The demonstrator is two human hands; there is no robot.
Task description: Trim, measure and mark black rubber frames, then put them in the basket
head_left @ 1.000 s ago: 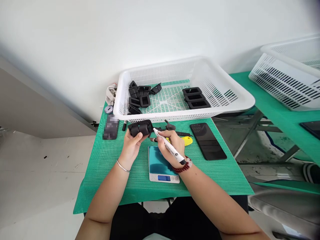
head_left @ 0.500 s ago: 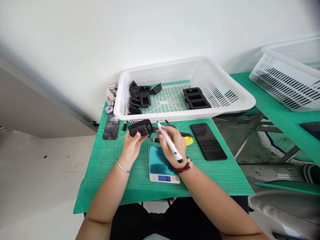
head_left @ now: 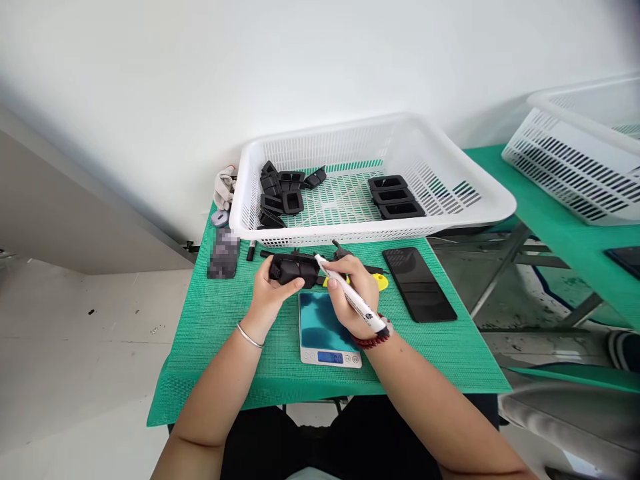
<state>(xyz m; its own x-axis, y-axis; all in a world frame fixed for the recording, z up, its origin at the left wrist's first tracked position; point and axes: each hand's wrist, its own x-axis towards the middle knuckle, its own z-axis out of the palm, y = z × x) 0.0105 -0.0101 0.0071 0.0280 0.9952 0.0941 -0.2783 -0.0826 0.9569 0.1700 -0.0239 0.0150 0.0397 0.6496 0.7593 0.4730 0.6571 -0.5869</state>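
Note:
My left hand (head_left: pixel 270 291) grips a black plastic part (head_left: pixel 294 270) above the green table, its thumb across the front. My right hand (head_left: pixel 353 293) is closed round a white marker (head_left: pixel 357 300), whose tip is at the right end of the part; whether it touches, I cannot tell. Below the hands lies a digital scale (head_left: pixel 330 358) with a blue plate, partly under my right hand. Behind, a white basket (head_left: pixel 370 230) holds several loose black parts (head_left: pixel 293 201) at its left and three in a column (head_left: pixel 395 196) at its right.
A black phone (head_left: pixel 419 283) lies right of my right hand. A yellow-handled tool (head_left: pixel 381 281) is partly hidden behind it. At the left are a pixelated dark object (head_left: pixel 223 253), a marker cap (head_left: pixel 251 251) and gloves (head_left: pixel 225 187). Another basket (head_left: pixel 565 170) stands at the right.
My left hand has moved right and turned the black part, bringing it to the marker tip. My right hand has shifted slightly right, with the marker lying lower.

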